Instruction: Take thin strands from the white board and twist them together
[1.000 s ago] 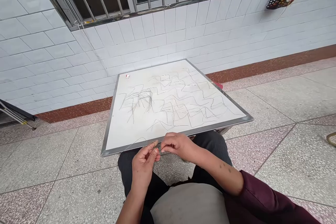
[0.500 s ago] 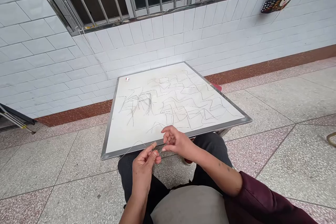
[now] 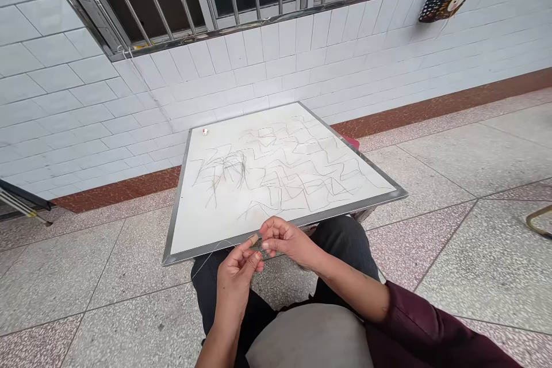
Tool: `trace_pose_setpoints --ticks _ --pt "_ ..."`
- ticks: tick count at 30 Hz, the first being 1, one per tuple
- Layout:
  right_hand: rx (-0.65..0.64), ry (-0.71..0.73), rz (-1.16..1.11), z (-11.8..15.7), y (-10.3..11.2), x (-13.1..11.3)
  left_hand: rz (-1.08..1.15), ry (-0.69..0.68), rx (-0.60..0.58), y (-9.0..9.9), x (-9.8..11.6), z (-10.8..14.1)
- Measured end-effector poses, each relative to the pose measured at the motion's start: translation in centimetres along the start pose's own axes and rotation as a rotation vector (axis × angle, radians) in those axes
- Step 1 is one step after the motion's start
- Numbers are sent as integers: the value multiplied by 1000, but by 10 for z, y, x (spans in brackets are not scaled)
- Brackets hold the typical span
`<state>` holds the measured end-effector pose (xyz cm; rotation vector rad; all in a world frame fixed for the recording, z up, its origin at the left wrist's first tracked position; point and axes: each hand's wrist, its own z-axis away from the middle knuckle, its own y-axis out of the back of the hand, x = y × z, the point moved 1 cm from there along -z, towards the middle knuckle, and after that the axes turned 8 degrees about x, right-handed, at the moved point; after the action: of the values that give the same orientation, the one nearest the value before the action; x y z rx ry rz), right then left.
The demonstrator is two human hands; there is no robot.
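Observation:
Just in front of the table's near edge, over my lap, my left hand (image 3: 238, 269) pinches a thin wire (image 3: 213, 251) between thumb and fingers. The loose part of that wire curves out to the left and down over my thigh. A tan wrap (image 3: 254, 239) covers a fingertip of this hand. Close beside it, my right hand (image 3: 282, 241) is pinched with thumb against forefinger, at the wire's other end, which is mostly hidden by the fingers. Many thin, bent wires (image 3: 276, 184) lie scattered across the white tabletop (image 3: 198, 224), with a denser tangle (image 3: 228, 164) at the left.
The table has a grey metal rim (image 3: 293, 223) and stands against a white tiled wall (image 3: 181, 86). A small white-and-red object (image 3: 205, 131) lies in its far left corner. A dotted bag (image 3: 444, 3) hangs from the barred window. A curved metal leg (image 3: 537, 221) stands at the right.
My right hand has come slightly nearer to my left, its fingers more closed. The loose wire end at the left has sunk a little. The view has shifted slightly.

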<state>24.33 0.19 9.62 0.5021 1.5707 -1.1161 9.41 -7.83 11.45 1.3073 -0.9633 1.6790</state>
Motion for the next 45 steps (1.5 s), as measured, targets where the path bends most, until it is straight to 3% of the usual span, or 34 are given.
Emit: trace_pose_setpoints --ticks 5,14,45 --pt "-36 10 -27 2 -1 -1 31 51 -17 1 -1 2" --pt "65 9 -50 6 -6 1 -38 20 -101 3 -5 3" --pt "300 27 -142 15 -16 7 3 50 -111 -8 -1 8"
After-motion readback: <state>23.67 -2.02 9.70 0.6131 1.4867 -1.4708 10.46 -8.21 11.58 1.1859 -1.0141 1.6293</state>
